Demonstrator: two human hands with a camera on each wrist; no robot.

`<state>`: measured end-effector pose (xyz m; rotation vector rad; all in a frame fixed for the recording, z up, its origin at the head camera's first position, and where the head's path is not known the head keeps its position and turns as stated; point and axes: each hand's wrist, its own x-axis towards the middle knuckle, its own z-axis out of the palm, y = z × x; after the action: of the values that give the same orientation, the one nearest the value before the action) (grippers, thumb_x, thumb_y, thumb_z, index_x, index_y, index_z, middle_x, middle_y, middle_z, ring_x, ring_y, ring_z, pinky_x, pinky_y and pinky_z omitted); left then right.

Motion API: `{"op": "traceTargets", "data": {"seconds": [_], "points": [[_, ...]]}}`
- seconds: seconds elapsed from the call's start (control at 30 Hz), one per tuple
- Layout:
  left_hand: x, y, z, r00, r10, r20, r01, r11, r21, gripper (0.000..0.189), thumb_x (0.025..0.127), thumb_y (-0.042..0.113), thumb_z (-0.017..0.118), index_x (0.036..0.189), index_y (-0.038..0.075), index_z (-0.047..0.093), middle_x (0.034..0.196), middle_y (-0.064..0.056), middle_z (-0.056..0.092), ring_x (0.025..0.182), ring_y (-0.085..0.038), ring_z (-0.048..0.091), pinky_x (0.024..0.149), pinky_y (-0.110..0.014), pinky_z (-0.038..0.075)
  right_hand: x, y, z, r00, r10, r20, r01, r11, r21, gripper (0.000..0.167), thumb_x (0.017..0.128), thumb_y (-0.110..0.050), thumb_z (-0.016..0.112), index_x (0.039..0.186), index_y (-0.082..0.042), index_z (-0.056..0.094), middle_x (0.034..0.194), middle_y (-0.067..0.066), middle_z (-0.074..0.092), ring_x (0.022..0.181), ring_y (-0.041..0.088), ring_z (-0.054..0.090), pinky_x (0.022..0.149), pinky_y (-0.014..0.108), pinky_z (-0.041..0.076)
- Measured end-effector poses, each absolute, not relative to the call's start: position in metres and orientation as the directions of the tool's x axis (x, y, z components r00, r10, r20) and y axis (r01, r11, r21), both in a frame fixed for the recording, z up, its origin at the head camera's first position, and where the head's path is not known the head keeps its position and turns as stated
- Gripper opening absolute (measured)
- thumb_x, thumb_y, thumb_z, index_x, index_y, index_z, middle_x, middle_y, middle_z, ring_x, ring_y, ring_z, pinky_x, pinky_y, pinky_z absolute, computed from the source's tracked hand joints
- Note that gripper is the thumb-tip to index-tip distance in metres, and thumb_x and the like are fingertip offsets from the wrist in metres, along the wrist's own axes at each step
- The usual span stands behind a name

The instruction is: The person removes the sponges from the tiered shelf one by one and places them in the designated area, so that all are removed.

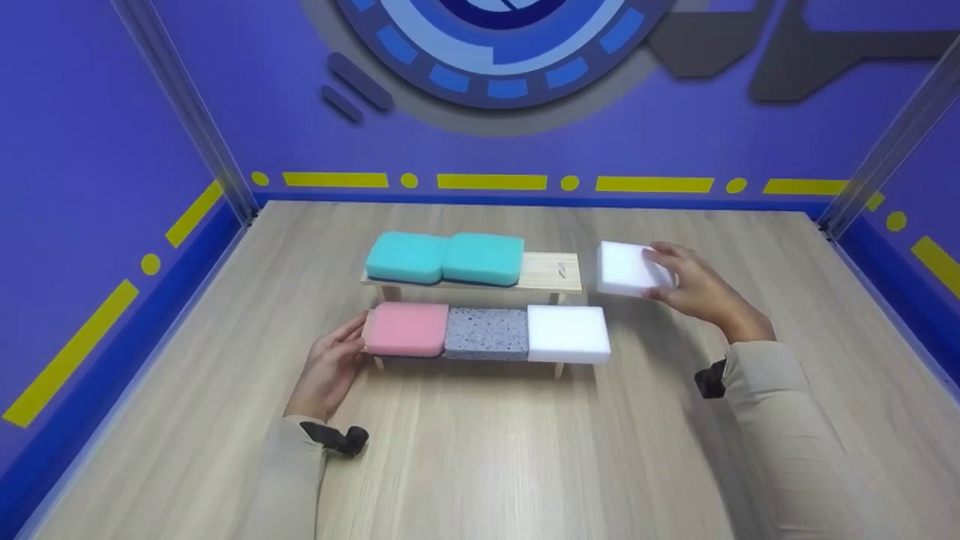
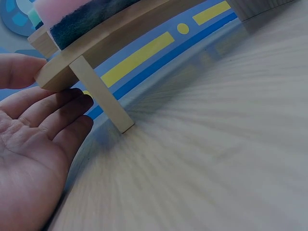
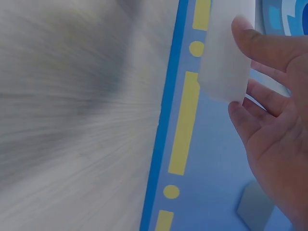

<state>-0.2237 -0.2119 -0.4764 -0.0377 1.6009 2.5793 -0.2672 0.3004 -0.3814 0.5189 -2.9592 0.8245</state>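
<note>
My right hand [image 1: 701, 291] holds a white sponge block [image 1: 624, 266] in the air, to the right of a rear wooden stand [image 1: 544, 279]. Thumb and fingers grip its right end; the right wrist view shows the block [image 3: 226, 57] between them. At the front wooden stand [image 2: 62, 72], my left hand [image 1: 330, 371] pinches the left end of the board, fingers underneath. On this stand sit a pink sponge [image 1: 409, 328] with a dark scouring side, a speckled grey block [image 1: 487, 332] and another white sponge block [image 1: 568, 330], side by side.
Two teal sponges [image 1: 407, 255] lie next to each other on the rear stand, whose right end is bare wood. Both stands are on a wood-grain table [image 1: 480, 450]. Blue printed panels [image 1: 247, 112] with yellow dashes enclose the back and sides.
</note>
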Motion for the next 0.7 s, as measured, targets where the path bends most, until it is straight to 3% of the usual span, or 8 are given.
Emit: {"op": "traceTargets", "data": {"seconds": [0.7], "points": [[-0.224,-0.212,-0.477,-0.994,0.068,-0.087,-0.108,-0.444,0.890,0.055,0.090,-0.011,0.043,0.144,-0.011,0.030,0.150,-0.024,0.035,0.113,-0.008,0.059,0.095,-0.022,0.048,-0.272,0.308,-0.426,-0.955,-0.296,0.015,-0.256,0.798,-0.545,0.060,0.086,0.000,0.062,0.140,0.011,0.039,0.148,0.033,0.029,0.137,0.052,0.025,0.113,0.063,0.019]]}}
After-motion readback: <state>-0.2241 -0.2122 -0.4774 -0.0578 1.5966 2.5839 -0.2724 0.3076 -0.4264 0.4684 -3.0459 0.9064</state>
